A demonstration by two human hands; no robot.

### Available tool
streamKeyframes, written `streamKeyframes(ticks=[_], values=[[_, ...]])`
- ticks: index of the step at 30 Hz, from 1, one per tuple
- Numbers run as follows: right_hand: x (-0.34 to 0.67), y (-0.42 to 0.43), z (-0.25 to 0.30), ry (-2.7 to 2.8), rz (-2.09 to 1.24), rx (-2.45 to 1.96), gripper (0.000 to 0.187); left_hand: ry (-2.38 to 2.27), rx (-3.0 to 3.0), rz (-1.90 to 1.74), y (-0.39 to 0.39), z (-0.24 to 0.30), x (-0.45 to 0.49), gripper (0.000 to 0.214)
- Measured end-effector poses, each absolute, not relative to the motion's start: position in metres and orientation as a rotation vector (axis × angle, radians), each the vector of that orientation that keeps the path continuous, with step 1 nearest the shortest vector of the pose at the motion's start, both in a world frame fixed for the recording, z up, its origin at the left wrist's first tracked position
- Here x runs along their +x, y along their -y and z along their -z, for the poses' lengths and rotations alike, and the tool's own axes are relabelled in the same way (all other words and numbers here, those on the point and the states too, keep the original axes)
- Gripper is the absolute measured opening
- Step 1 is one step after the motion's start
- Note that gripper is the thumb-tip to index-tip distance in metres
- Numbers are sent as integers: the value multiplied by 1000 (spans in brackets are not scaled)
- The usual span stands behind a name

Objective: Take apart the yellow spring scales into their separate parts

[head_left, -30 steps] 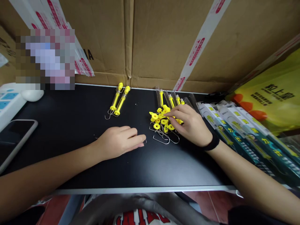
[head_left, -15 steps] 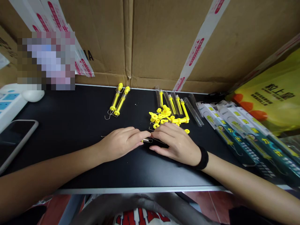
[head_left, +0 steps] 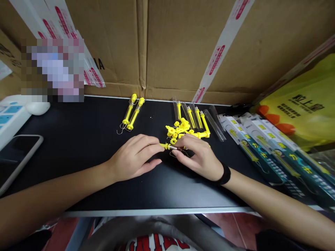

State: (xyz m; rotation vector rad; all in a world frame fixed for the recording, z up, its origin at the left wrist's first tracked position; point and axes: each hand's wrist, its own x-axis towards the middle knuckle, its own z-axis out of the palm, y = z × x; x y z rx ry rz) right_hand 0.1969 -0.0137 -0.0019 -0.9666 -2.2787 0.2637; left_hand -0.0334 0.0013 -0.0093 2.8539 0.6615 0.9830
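Observation:
My left hand (head_left: 137, 157) is closed around a yellow plastic spring scale rod (head_left: 162, 145), its thumb held apart below. A silvery metal spring (head_left: 172, 147) sticks out from the rod's right end. At that spring's far end, my right hand (head_left: 201, 157) pinches with thumb and forefinger; the exact grip is partly hidden. Thin wire hooks show under the right fingers. Just beyond this hand lies a pile of small yellow plastic parts (head_left: 180, 128). Two assembled spring scales (head_left: 136, 113) with wire hooks rest side by side farther back on the black table (head_left: 91, 139).
Clear plastic tubes (head_left: 215, 125) and several yellow rods with metal ends (head_left: 198, 118) lie behind the pile. Packaged spring scales (head_left: 264, 157) and a yellow bag (head_left: 300, 104) occupy the right. A phone (head_left: 19, 157) and power strip (head_left: 13, 109) sit left. Cardboard (head_left: 170, 52) walls the back.
Both hands have shifted slightly away from me. The yellow rod and spring now show more between them, and my right thumb and forefinger have come onto the spring's end.

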Motion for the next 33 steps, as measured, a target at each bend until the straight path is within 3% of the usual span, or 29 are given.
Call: streamKeyframes(ticks=[2,8,14,21,25,29,33], values=[[199,12,0,2220,-238,-965,8,-661,2767,-877,-1,9,-34,14],[200,16,0,2268,-70,-895,5,-852,2391,-512,-3,7,-32,31],[198,26,-2,2457,281,-642,6,-796,1624,-613,-9,11,-30,40],[185,29,1,2651,541,-388,17,-680,1376,-722,-8,12,-23,20],[183,29,1,2712,480,-394,12,-662,1387,-733,-4,5,-20,13],[190,27,0,2686,203,-513,24,-686,1430,-716,-2,0,-24,16],[196,22,2,2463,-42,-737,19,-747,1677,-716,-1,-4,-31,18]])
